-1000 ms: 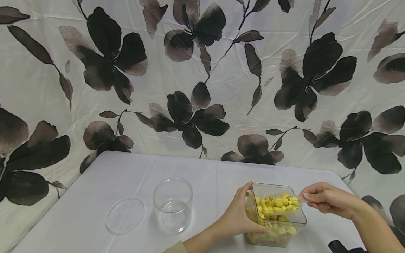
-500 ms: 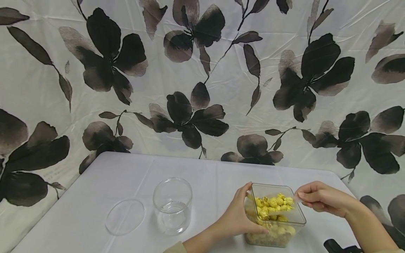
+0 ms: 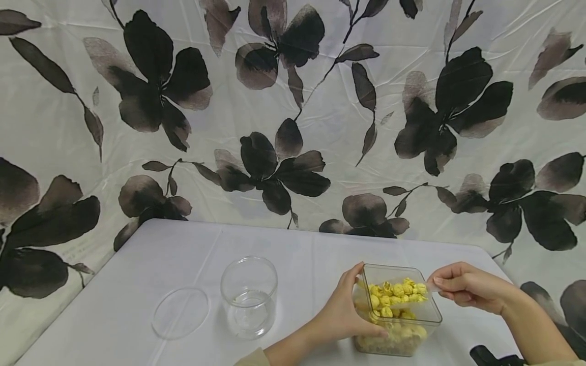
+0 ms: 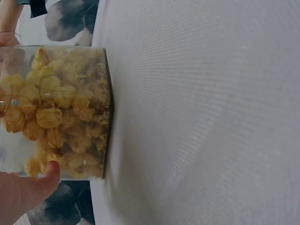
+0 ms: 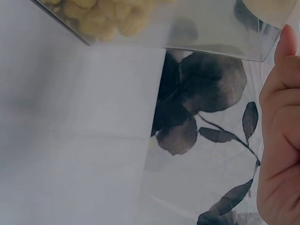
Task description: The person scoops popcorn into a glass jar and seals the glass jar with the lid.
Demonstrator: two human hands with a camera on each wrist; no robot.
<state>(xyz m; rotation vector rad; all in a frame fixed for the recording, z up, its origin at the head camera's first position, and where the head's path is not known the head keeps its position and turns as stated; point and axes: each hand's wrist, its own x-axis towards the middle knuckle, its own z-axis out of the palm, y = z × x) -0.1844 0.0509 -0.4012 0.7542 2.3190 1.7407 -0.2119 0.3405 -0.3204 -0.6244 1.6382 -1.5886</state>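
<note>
On the right of the table in the head view stands a clear square container (image 3: 397, 351) partly filled with yellow popcorn (image 3: 397, 292). My left hand (image 3: 341, 315) grips its left side, thumb across the near wall and fingers at the far left corner. My right hand (image 3: 471, 290) pinches the handle end of a translucent scoop (image 3: 432, 285) at the container's right rim. The rest of that scoop reaches inside, with popcorn heaped on it, so its full shape is hard to make out. In the left wrist view, popcorn (image 4: 61, 110) shows through the wall beside my thumb.
Left of the container stands a clear round jar (image 3: 251, 305). A clear round disc, like a lid (image 3: 180, 313), lies farther left on the white table (image 3: 306, 264). A black object (image 3: 494, 356) is at the lower right, and a floral cloth (image 3: 274, 101) hangs behind.
My right hand has moved slightly left with the scoop, and the popcorn on it has shifted. The left hand still holds the container in the same place.
</note>
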